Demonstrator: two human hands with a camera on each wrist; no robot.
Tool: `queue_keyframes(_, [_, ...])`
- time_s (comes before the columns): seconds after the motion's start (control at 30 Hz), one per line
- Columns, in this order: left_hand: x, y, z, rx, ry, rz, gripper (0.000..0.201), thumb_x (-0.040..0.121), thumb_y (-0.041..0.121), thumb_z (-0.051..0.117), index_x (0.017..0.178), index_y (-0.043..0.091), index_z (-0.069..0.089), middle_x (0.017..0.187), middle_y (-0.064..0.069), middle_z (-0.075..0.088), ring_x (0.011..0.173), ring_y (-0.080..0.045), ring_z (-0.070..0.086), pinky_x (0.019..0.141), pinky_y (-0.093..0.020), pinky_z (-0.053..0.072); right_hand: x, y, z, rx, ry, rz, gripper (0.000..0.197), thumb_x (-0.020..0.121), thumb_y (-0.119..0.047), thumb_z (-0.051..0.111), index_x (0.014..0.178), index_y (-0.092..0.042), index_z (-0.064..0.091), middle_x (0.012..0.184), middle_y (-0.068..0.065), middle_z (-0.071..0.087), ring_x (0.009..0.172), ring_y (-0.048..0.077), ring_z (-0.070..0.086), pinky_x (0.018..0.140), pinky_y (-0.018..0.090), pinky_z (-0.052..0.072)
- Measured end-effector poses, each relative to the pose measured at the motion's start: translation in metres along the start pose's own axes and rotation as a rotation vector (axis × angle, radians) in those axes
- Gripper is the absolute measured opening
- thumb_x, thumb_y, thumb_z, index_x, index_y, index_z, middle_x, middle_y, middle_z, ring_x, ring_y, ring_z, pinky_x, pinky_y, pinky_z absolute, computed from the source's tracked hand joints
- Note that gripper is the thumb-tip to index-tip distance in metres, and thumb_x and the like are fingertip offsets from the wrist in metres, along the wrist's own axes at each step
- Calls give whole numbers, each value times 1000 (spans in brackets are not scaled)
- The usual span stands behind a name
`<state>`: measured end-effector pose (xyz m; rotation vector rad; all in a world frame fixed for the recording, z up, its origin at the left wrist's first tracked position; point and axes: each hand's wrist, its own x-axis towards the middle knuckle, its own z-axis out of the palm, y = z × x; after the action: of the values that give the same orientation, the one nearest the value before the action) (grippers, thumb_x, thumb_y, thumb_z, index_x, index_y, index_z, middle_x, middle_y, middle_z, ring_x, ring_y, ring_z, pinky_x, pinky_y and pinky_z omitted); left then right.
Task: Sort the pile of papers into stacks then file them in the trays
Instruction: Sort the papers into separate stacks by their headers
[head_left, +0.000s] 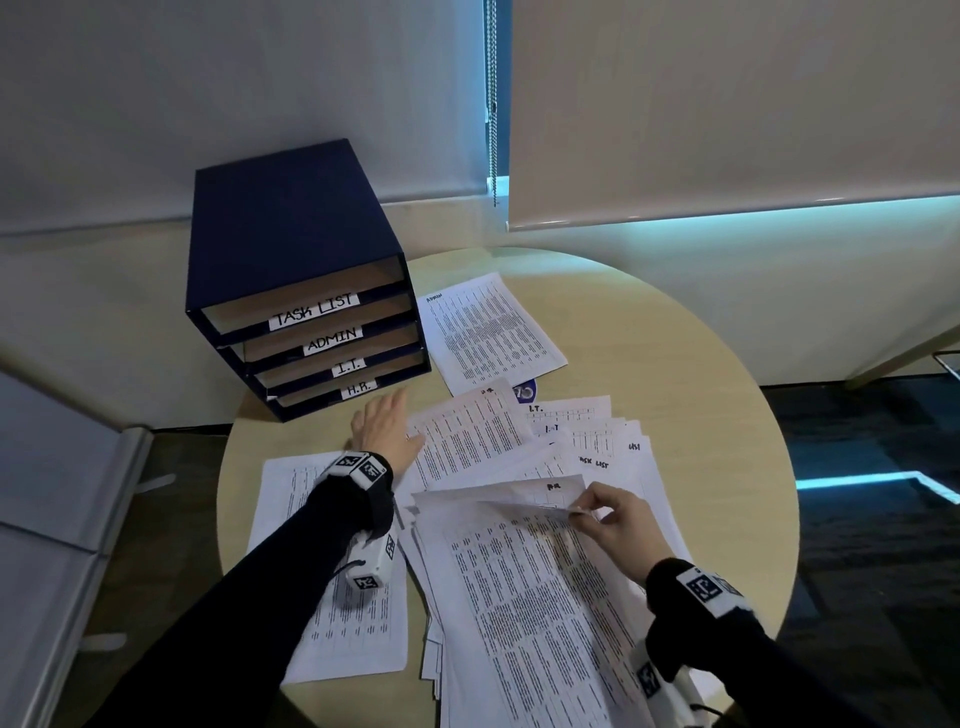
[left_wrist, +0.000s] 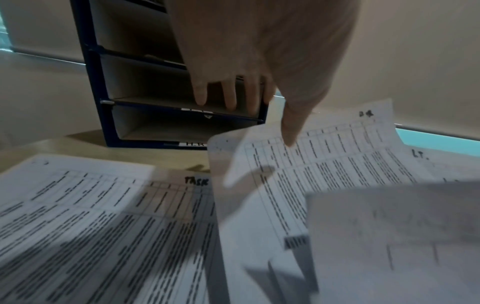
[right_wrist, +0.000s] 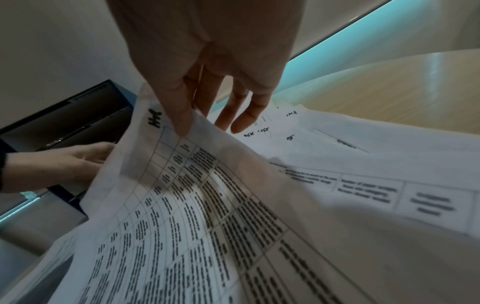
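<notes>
A navy tray unit (head_left: 291, 234) stands at the table's back left, its slots labelled TASK LIST, ADMIN, I.T. and H.R. My left hand (head_left: 387, 418) lies open just before the H.R. slot, fingers straight. Its thumb (left_wrist: 289, 133) touches a printed sheet (head_left: 467, 431) whose handwritten mark I cannot read. My right hand (head_left: 582, 512) pinches the top corner of a sheet marked H.R. (right_wrist: 182, 205) and holds it curled up off the loose pile (head_left: 545, 623). A TASK sheet (head_left: 332, 571) lies under my left forearm. An ADMIN sheet (head_left: 488, 332) lies beside the trays.
Sheets marked I.T. (head_left: 571, 415) and TASK LIST fan out behind the pile. A small blue round object (head_left: 525, 389) peeks from under the papers. The round wooden table (head_left: 701, 389) is bare on its right side. Window blinds hang behind.
</notes>
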<state>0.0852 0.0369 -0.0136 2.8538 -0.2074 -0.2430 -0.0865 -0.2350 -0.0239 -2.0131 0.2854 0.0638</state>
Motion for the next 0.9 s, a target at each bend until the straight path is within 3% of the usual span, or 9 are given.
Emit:
queue_keyframes(0.13, [-8, 15, -7, -58, 20, 150, 19, 94, 29, 56, 110, 23, 64, 94, 7, 63, 91, -17, 59, 95, -38, 45, 3, 1, 0, 37, 1, 21, 17, 78, -7, 73, 68, -16, 62, 79, 3, 66, 46, 0, 47, 50, 12, 34])
queue_keyframes(0.23, [-29, 17, 2, 100, 17, 471, 20, 90, 15, 63, 104, 25, 52, 87, 10, 52, 71, -10, 54, 70, -26, 53, 3, 7, -4, 116, 11, 28, 19, 75, -2, 74, 70, -12, 58, 73, 0, 63, 68, 12, 58, 64, 29, 47])
queue_keyframes(0.33, [-42, 8, 10, 150, 24, 609, 57, 72, -11, 71, 103, 26, 39, 71, 11, 48, 51, -11, 52, 47, -19, 50, 2, 9, -5, 254, 60, 75, 30, 73, 6, 74, 78, -9, 48, 63, -3, 50, 57, 10, 47, 58, 22, 41])
queue_keyframes(0.43, [-45, 15, -24, 38, 254, 628, 41, 75, -5, 72, 103, 20, 55, 56, 11, 41, 35, 2, 29, 29, -7, 25, 1, 9, -6, 376, 63, 128, 39, 76, 7, 72, 100, -14, 49, 56, -3, 49, 53, 9, 47, 55, 19, 41])
queue_keyframes(0.53, [-37, 22, -83, -86, 540, 608, 22, 87, 8, 60, 104, 22, 54, 52, 9, 47, 32, -5, 34, 29, -14, 31, -3, 7, -10, 350, -30, 89, 34, 78, 5, 70, 103, -16, 62, 72, 20, 60, 68, 21, 58, 69, 35, 50])
queue_keyframes(0.6, [-33, 24, -120, -190, 686, 501, 15, 90, 8, 55, 101, 18, 58, 60, -1, 59, 42, -17, 48, 42, -26, 42, -7, 4, -13, 342, -76, 62, 13, 80, 4, 68, 85, -8, 68, 82, 20, 67, 76, 21, 62, 73, 30, 51])
queue_keyframes(0.67, [-31, 26, -155, -381, 762, 369, 6, 93, 12, 58, 97, 10, 62, 74, 0, 63, 57, -14, 53, 54, -22, 42, -9, 5, -17, 375, -90, 76, 14, 80, 7, 66, 76, -6, 69, 78, 15, 67, 77, 18, 61, 74, 24, 48])
queue_keyframes(0.77, [-23, 22, -182, -657, 759, 218, 11, 94, 17, 60, 95, 6, 63, 89, 1, 63, 61, 7, 55, 54, -3, 39, -10, 6, -25, 422, -88, 91, 20, 78, 16, 60, 75, -2, 69, 78, 9, 68, 76, 12, 60, 71, 17, 46])
queue_keyframes(0.9, [-13, 10, -167, -782, 484, 159, 16, 91, 15, 64, 82, 27, 59, 81, 9, 63, 62, 11, 56, 60, -11, 47, -10, 3, -39, 591, -101, 145, 16, 80, 13, 58, 74, -1, 61, 75, 7, 62, 73, 15, 57, 64, 18, 43])
